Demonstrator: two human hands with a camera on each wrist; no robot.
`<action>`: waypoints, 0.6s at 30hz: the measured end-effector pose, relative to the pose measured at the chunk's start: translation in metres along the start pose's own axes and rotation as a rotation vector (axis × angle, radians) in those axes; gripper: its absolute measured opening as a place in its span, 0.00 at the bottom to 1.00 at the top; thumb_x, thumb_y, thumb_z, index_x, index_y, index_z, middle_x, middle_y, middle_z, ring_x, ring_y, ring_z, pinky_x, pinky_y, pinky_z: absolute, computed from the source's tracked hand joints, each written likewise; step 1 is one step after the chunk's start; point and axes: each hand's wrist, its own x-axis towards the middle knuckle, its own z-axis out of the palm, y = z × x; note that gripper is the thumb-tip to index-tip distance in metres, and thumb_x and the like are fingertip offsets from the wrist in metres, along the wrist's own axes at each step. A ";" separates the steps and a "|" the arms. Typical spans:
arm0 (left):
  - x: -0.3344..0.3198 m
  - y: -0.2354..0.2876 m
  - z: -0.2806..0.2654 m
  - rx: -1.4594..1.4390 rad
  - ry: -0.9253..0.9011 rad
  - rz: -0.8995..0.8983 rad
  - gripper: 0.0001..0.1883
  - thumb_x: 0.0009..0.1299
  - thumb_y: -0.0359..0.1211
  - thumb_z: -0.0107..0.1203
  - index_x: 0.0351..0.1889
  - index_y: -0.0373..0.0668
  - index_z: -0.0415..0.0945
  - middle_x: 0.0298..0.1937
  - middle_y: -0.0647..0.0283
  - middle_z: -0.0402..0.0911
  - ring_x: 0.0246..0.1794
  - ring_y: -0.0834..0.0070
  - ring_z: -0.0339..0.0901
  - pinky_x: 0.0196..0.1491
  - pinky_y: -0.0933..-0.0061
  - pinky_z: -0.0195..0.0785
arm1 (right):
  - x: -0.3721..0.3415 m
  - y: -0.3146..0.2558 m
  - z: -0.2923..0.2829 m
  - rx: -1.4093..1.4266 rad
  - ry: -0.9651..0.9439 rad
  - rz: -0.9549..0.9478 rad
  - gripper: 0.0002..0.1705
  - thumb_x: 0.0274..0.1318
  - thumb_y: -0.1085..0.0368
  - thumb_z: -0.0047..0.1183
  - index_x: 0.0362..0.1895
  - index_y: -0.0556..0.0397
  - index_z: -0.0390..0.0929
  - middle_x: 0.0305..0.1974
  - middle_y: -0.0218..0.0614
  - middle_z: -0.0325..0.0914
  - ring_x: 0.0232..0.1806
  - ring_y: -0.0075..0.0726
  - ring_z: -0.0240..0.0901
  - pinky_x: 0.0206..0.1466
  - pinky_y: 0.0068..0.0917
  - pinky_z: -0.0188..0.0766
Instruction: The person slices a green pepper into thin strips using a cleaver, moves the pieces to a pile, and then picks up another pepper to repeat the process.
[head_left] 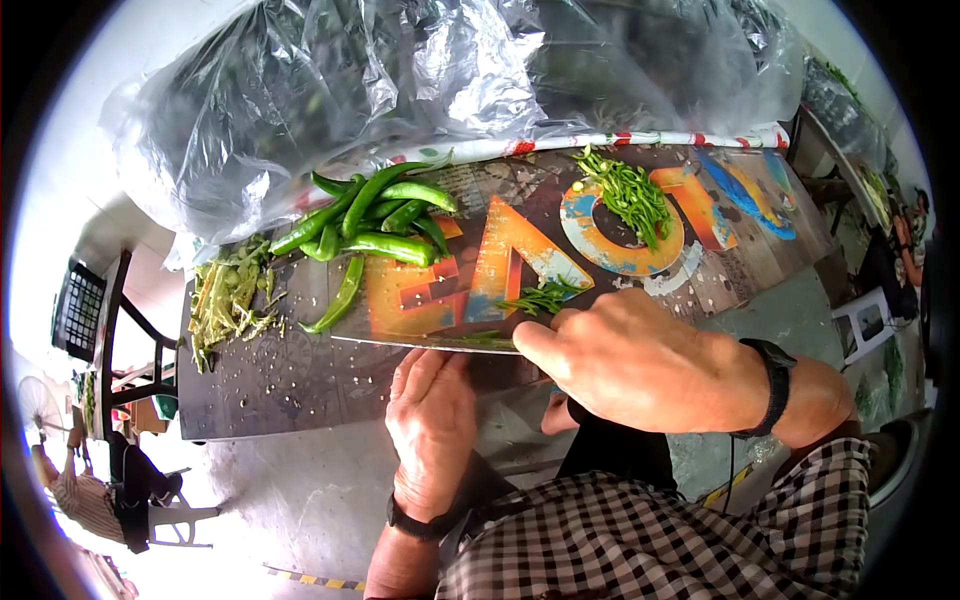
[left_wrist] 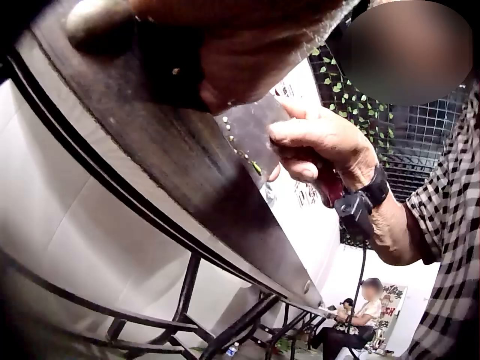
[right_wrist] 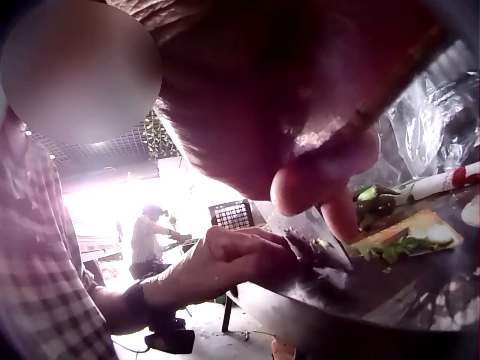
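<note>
One broad, grey knife blade (left_wrist: 249,133) bears pale specks (left_wrist: 229,135).

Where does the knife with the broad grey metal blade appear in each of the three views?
Head: the knife is a thin, edge-on strip just left of and below centre.
Left wrist: just above centre, its blade showing broad side.
Right wrist: right of centre, a little below the middle, partly hidden.
Shared landmark: the bare right hand gripping it, seen in all three views.
</note>
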 end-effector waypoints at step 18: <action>-0.001 0.003 0.000 -0.036 0.020 -0.003 0.10 0.60 0.19 0.59 0.40 0.34 0.83 0.44 0.55 0.83 0.46 0.56 0.80 0.54 0.62 0.73 | -0.007 0.022 0.013 0.164 0.207 0.109 0.07 0.59 0.69 0.48 0.32 0.61 0.75 0.17 0.51 0.74 0.21 0.58 0.76 0.25 0.49 0.70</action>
